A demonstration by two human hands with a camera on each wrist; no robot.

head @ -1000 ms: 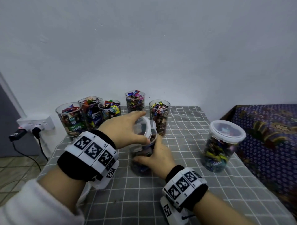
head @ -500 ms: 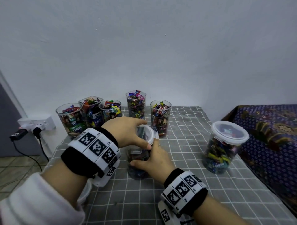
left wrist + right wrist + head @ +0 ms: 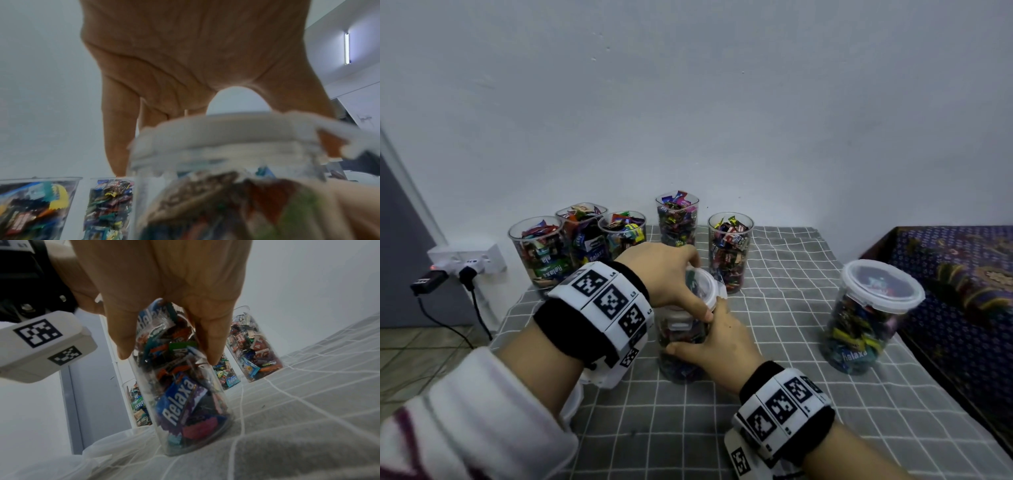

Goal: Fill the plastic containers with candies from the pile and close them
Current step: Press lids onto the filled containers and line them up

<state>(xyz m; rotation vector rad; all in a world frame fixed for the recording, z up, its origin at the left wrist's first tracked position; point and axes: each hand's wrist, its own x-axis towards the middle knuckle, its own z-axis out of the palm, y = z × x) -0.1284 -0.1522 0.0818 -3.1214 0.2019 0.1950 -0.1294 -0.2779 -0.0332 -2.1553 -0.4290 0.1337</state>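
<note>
Plastic container (image 3: 681,346), filled with wrapped candies (image 3: 180,395), stands upright on the grey checked cloth (image 3: 774,404) near the table's middle. Left hand (image 3: 664,274) arches over its white lid (image 3: 703,286), fingers and thumb curled round the rim, pressing down. Right hand (image 3: 717,346) clasps the container's side, thumb and fingers wrapped about the clear wall. Behind, along the white wall (image 3: 688,102), five open containers (image 3: 729,250) brim with candies. To the right, well apart, a lidded container (image 3: 869,315) stands near the cloth's edge, beside a patterned blue fabric (image 3: 962,281). At far left, a wall socket (image 3: 465,260) holds plugs.
</note>
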